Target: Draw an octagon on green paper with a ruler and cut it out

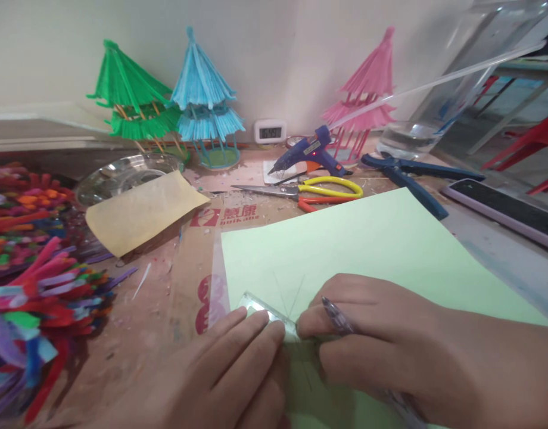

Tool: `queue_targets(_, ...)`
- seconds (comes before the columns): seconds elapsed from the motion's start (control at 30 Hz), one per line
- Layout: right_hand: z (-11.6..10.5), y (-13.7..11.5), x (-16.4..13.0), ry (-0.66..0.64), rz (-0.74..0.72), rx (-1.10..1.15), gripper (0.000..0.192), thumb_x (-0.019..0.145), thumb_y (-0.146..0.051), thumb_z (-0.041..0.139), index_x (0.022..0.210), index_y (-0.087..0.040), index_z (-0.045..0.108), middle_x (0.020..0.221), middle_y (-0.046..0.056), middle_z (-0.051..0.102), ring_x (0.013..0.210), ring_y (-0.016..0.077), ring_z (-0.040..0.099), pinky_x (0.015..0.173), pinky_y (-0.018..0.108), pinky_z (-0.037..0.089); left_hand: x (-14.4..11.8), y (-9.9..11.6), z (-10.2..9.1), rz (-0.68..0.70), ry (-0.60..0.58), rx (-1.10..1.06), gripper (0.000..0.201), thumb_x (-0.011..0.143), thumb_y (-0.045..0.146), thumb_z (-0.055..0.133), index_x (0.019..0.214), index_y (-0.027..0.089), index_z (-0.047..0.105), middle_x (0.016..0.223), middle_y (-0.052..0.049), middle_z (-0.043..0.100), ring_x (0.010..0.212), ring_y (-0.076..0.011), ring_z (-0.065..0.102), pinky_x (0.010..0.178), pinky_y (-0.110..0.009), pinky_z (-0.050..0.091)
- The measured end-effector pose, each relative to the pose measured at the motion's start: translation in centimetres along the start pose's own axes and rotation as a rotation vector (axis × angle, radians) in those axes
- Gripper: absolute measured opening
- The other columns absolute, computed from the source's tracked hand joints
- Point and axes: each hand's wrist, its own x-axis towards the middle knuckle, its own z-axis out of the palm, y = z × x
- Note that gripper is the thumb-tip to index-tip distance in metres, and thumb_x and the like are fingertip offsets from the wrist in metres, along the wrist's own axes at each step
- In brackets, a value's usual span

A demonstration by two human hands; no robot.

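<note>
The right hand (381,339) pinches a pen (339,317); the left hand (233,369) presses a clear ruler (271,311) onto green paper (367,238), whether pinching I cannot tell. Beyond the left hand, a tan sheet (144,214) overlaps a metal dish (89,183). Beyond the right stands a clear container (461,71). Beneath lies a littered table (140,310); behind, a white wall (278,59).

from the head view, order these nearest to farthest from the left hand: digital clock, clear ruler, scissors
From the left hand:
1. clear ruler, partly under it
2. scissors, ahead and slightly right
3. digital clock, farther back, behind the scissors
</note>
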Motion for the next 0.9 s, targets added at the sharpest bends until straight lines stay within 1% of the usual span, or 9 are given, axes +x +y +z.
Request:
queue_targets(0.07,0.0,0.0,-0.4,0.062,-0.040,0.042,0.024,0.098,-0.014,0.050,0.075,-0.019,0.056,0.080,0.003,0.066,0.074,0.0165,0.054,0.068,0.030,0.040,0.4,0.2,0.0,0.004,0.057,0.027,0.025,0.106,0.021,0.039,0.108,0.018,0.063,0.120,-0.005,0.067,0.121,-0.0179,0.056,0.124,-0.032,0.026)
queue_targets(0.1,-0.1,-0.1,-0.6,0.097,-0.013,0.074,0.020,0.099,-0.016,0.052,0.080,-0.019,0.059,0.081,0.004,0.067,0.075,0.0168,0.056,0.069,0.030,0.042,0.6,0.2,0.1,0.011,0.079,0.036,0.026,0.105,0.018,0.038,0.107,0.017,0.064,0.116,-0.004,0.068,0.117,-0.0178,0.058,0.122,-0.032,0.029)
queue_targets(0.17,-0.6,-0.4,-0.9,0.147,0.118,0.162,0.013,0.100,-0.025,0.057,0.094,-0.017,0.064,0.087,0.006,0.071,0.080,0.0184,0.063,0.072,0.029,0.047,0.9,0.2,0.1,0.031,0.091,0.052,0.028,0.104,0.015,0.038,0.106,0.017,0.065,0.111,-0.004,0.070,0.111,-0.0177,0.060,0.117,-0.031,0.034)
queue_targets(0.27,-1.7,-0.8,-0.5,0.241,0.303,0.281,0.023,0.103,-0.035,0.049,0.107,-0.020,0.066,0.100,0.007,0.076,0.091,0.0215,0.070,0.077,0.030,0.052,1.2,0.1,0.1,0.045,0.051,0.049,0.023,0.102,0.018,0.044,0.106,0.017,0.067,0.106,-0.003,0.073,0.109,-0.0191,0.062,0.111,-0.032,0.039)
queue_targets(0.37,-2.3,-0.8,1.3,0.250,0.356,0.255,0.031,0.102,-0.030,0.041,0.094,-0.022,0.070,0.089,0.003,0.075,0.084,0.0197,0.069,0.074,0.030,0.050,1.5,0.0,-0.4,0.040,0.004,0.045,0.020,0.101,0.019,0.049,0.102,0.018,0.069,0.103,-0.002,0.074,0.108,-0.0196,0.063,0.107,-0.032,0.042)
queue_targets(0.5,-1.8,-0.1,4.6,0.242,0.403,0.293,0.008,0.084,-0.018,0.053,0.082,-0.021,0.059,0.069,-0.003,0.065,0.059,0.0128,0.057,0.052,0.024,0.040,1.7,0.2,-0.8,-0.011,0.054,0.076,0.029,0.103,0.019,0.043,0.093,0.020,0.070,0.100,-0.001,0.075,0.102,-0.0174,0.062,0.108,-0.029,0.039)
queue_targets(0.57,-1.1,0.5,5.9,0.263,0.363,0.374,0.010,0.084,-0.021,0.055,0.075,-0.021,0.052,0.063,-0.006,0.057,0.053,0.0100,0.048,0.048,0.022,0.035,1.8,0.3,-0.6,-0.014,0.067,0.073,0.034,0.104,0.019,0.039,0.092,0.020,0.071,0.098,0.000,0.075,0.100,-0.0173,0.062,0.107,-0.029,0.039)
queue_targets(0.7,0.2,1.3,7.0,0.291,0.322,0.410,0.023,0.089,-0.028,0.052,0.068,-0.022,0.043,0.057,-0.007,0.048,0.050,0.0084,0.042,0.046,0.021,0.031,1.6,0.1,-0.1,0.020,0.045,0.042,0.038,0.107,0.017,0.033,0.100,0.020,0.070,0.099,0.001,0.076,0.098,-0.0169,0.065,0.103,-0.029,0.044)
queue_targets(0.9,0.7,1.4,7.3,0.264,0.349,0.394,0.024,0.089,-0.030,0.051,0.068,-0.023,0.043,0.057,-0.007,0.050,0.050,0.0087,0.042,0.047,0.022,0.030,1.2,-0.1,-0.5,-0.004,0.052,0.006,0.018,0.100,0.019,0.053,0.104,0.021,0.070,0.107,0.000,0.075,0.103,-0.0161,0.066,0.109,-0.029,0.046)
